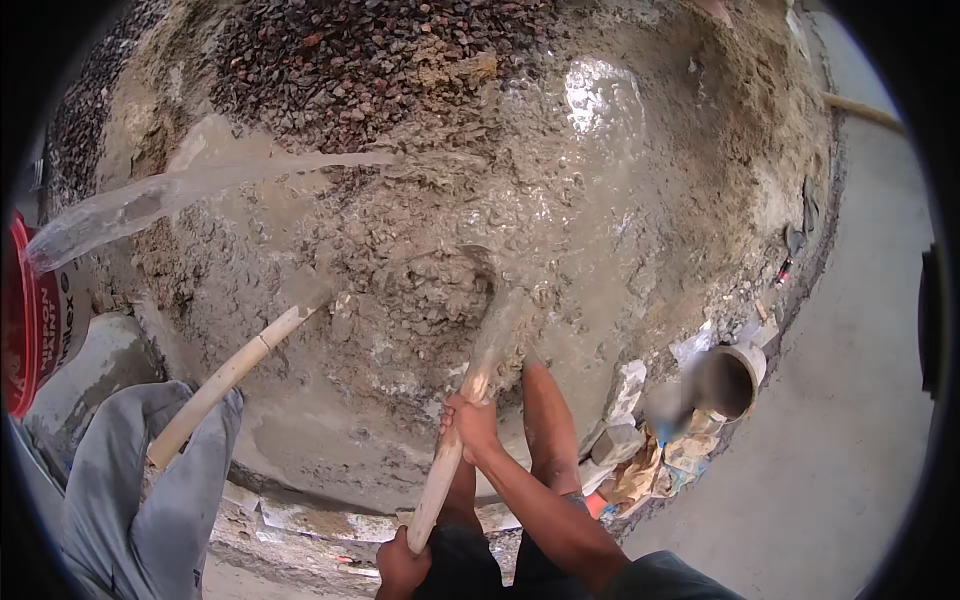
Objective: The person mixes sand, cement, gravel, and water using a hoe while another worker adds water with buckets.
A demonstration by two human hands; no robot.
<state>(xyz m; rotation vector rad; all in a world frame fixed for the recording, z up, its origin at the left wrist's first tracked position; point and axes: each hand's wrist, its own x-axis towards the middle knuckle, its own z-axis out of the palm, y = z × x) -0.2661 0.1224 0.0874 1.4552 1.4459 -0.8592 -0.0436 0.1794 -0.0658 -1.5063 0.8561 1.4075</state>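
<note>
My right hand (470,425) is wrapped round the middle of a long wooden tool handle (440,480). Lower down, my left hand (403,565) grips the handle's near end. The handle slants up and away into wet grey concrete mix (560,330), where its muddy far part disappears. A curved dark edge (485,265) beside a lump of mix shows near there; whether the head is a shovel or a hoe I cannot tell. From the left, a stream of water (150,205) pours onto the mix out of a red-rimmed paint bucket (50,310).
Dark gravel (350,60) is heaped at the back. A person in grey trousers (150,480) stands at left, with another wooden handle (235,370) slanting into the mix. Rubble, torn paper (640,475) and a muddy pail (735,380) line the right edge beside smooth floor (790,470).
</note>
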